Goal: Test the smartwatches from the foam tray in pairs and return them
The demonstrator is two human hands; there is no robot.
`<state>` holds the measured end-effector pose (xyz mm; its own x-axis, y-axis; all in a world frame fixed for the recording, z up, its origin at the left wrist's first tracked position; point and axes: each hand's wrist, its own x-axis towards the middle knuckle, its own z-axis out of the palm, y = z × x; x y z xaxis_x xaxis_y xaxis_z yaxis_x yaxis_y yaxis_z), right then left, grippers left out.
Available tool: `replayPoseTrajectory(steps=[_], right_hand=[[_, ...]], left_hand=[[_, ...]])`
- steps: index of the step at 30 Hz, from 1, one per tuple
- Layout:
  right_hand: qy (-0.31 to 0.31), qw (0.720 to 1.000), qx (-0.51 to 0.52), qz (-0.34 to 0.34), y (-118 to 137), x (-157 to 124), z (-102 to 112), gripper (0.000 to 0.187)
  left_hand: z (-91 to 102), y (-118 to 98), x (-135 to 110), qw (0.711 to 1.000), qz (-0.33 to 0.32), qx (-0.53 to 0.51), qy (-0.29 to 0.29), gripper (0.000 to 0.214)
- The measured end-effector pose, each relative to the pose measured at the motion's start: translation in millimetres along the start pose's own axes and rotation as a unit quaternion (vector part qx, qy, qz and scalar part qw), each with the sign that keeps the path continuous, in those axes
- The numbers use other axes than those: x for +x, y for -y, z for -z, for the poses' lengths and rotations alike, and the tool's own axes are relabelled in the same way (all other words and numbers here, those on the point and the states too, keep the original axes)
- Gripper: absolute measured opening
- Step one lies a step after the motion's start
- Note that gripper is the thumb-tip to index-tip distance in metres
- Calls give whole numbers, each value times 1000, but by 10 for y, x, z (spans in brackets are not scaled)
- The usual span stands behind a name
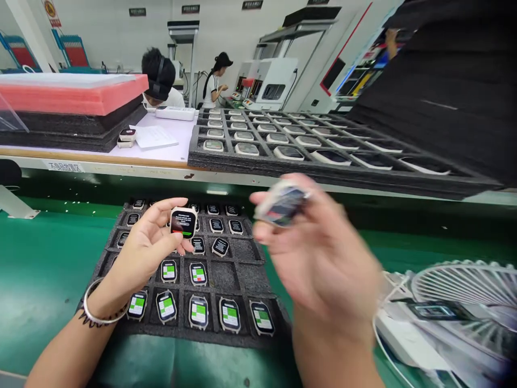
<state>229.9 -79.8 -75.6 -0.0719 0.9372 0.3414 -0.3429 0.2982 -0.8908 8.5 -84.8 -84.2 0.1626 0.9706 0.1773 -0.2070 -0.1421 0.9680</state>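
My left hand (151, 245) pinches a smartwatch body (183, 222) with a lit dark screen, held over a black foam tray (242, 253). That tray lies on the green mat and holds several watch bodies, many with green and white screens. My right hand (319, 258) is blurred by motion and grips a second watch body (281, 203) at its fingertips, to the right of the tray. A silver bangle sits on my left wrist.
A larger black foam tray (226, 156) of watch bodies rests on the raised shelf behind. Stacked pink and black foam (72, 102) sits at the far left. A white fan (468, 285) and cables lie at the right. Two people work in the background.
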Motion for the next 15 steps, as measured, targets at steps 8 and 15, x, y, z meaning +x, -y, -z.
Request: replayPoseTrajectory(steps=[8,15], right_hand=[[95,983,75,-135,-485,214,-147,57],[106,987,47,-113,-509,185,-186,46]], left_hand=[[33,82,106,999,-26,36,-5,51],[17,165,168,999,-22,27,-27,54]])
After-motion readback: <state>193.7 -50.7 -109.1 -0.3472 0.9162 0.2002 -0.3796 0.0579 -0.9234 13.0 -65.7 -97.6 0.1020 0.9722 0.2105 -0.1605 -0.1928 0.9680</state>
